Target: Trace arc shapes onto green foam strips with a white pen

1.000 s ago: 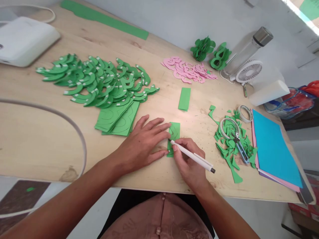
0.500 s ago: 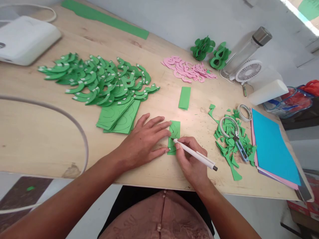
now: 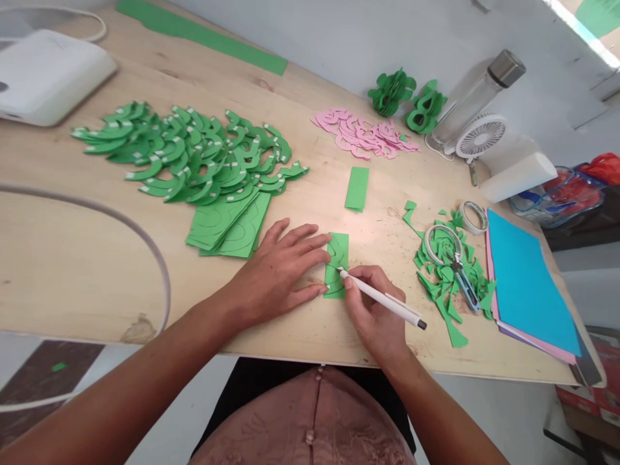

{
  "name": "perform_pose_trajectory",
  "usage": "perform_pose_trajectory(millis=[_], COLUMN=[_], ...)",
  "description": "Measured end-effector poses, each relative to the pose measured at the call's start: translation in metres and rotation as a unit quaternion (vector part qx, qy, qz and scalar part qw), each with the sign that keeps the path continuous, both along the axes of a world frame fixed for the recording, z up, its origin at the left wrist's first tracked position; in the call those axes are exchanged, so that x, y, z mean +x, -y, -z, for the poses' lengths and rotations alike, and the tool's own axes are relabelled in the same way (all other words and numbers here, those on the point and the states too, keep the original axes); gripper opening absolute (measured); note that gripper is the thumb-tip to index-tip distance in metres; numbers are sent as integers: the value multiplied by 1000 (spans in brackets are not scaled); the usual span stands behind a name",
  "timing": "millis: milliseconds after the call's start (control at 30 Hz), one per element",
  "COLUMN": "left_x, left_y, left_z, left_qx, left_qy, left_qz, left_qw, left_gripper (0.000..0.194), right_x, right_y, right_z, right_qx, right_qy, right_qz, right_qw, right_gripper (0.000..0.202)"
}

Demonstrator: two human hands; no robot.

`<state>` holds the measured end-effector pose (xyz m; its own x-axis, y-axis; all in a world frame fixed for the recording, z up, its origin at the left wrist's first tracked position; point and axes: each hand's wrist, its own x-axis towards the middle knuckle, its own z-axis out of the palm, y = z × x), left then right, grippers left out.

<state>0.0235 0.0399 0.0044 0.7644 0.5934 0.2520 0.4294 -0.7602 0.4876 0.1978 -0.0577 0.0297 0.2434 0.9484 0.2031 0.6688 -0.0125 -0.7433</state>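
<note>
My right hand (image 3: 375,310) is closed around a white pen (image 3: 385,300), its tip touching a small green paper rectangle (image 3: 340,244) that bears curved drawn lines. My left hand (image 3: 285,271) lies flat with fingers spread, the fingertips on the paper's left edge. Beyond it rests a folded green paper strip (image 3: 357,188). Left of my left hand, green sheets with drawn curves (image 3: 227,226) lie partly beneath a heap of curved green cut-outs (image 3: 194,152) carrying small white tabs.
Pink cut-outs (image 3: 363,134), two green paper shapes (image 3: 391,92), a bottle (image 3: 477,97) and a small fan (image 3: 482,137) stand toward the wall. At right are green scraps (image 3: 448,303), scissors (image 3: 465,284), a tape roll (image 3: 473,217) and blue paper (image 3: 527,278). A cable (image 3: 130,226) curves at left.
The pen tip has shifted slightly on the green paper, and more of the drawn curve shows. My left hand keeps its place on the paper; the whole view has drifted a little.
</note>
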Motion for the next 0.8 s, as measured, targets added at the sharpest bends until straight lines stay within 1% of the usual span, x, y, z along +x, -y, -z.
perform_pose_trajectory(millis=[467, 800], left_x=[1, 1], left_y=[0, 0], left_z=[0, 1], left_qx=[-5, -5], left_qy=[-2, -3], left_qz=[-3, 0], left_qw=[1000, 1000], left_gripper=[24, 22], right_x=[0, 0], right_y=[5, 10], right_z=[-3, -1], right_qx=[-5, -6], right_qy=[9, 10], right_qz=[15, 15], right_qw=[1000, 1000], right_gripper=[10, 10])
